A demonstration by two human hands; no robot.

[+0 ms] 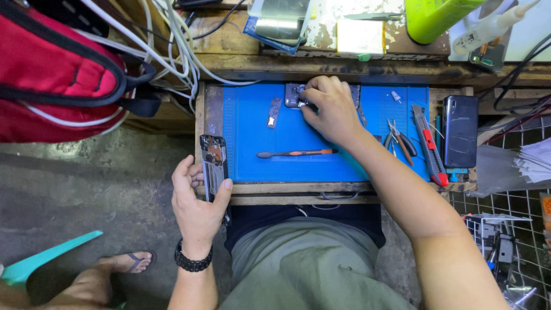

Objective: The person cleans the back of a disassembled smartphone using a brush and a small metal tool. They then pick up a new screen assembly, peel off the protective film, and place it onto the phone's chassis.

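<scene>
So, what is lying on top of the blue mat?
On the blue mat lie a brush, pliers, a small metal strip. The right hand covers part of a grey piece.

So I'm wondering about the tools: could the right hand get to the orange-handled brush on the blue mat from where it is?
Probably yes. The right hand is at a small part at the mat's far edge, and the brush lies uncovered on the blue mat just nearer the person, with nothing between them.

bare forearms; a black beaded wristband [193, 262] on the left wrist; grey-green shorts [310, 270]; dark shirt hem [304, 221]
</scene>
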